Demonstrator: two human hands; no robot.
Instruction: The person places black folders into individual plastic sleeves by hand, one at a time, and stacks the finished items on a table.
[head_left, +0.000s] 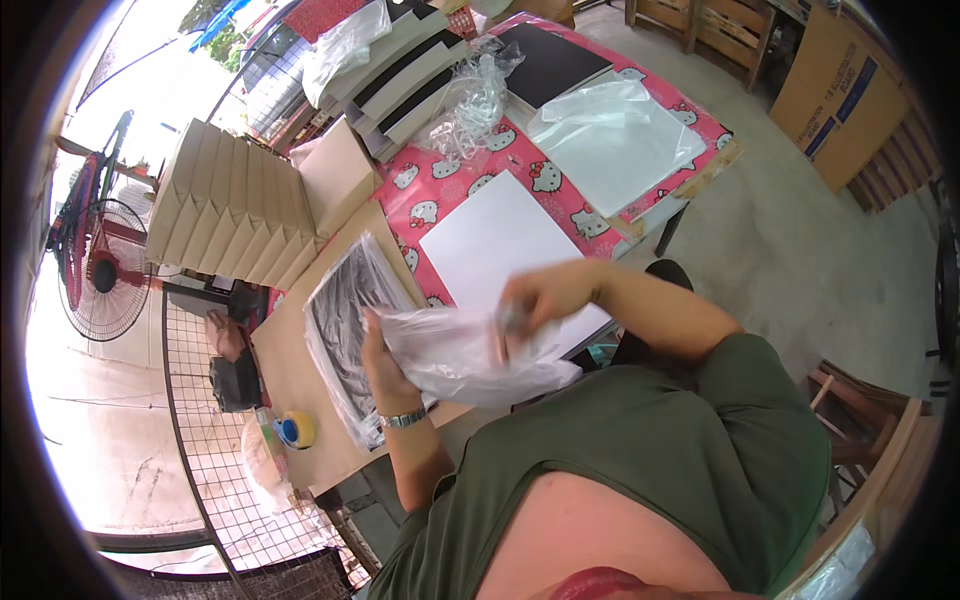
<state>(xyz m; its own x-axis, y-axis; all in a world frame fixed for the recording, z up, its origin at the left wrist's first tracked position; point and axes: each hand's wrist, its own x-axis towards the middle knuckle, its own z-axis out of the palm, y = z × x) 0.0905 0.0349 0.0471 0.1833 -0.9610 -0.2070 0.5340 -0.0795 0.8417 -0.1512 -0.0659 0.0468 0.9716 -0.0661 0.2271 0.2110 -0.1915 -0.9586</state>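
In front of my body lies a whitish, see-through plastic sleeve (450, 350), crumpled and raised above the table edge. My left hand (382, 365) is closed on its left end, thumb up, with a metal-banded watch on the wrist. My right hand (540, 305) is over the sleeve's right part. Motion smears its fingers, and whether they hold anything is unclear. Just beyond lies a stack of white sheets (505, 240). Left of my left hand is a pile of plastic-wrapped dark sheets (350, 310).
Brown paper-wrapped packs (235, 205) stand at the left. A tape roll (297, 430) lies at the near left. Further back are tangled clear plastic (475, 100), black boards (555, 65) and plastic-covered white sheets (620, 140) on a pink patterned cloth. A fan (105, 270) stands far left.
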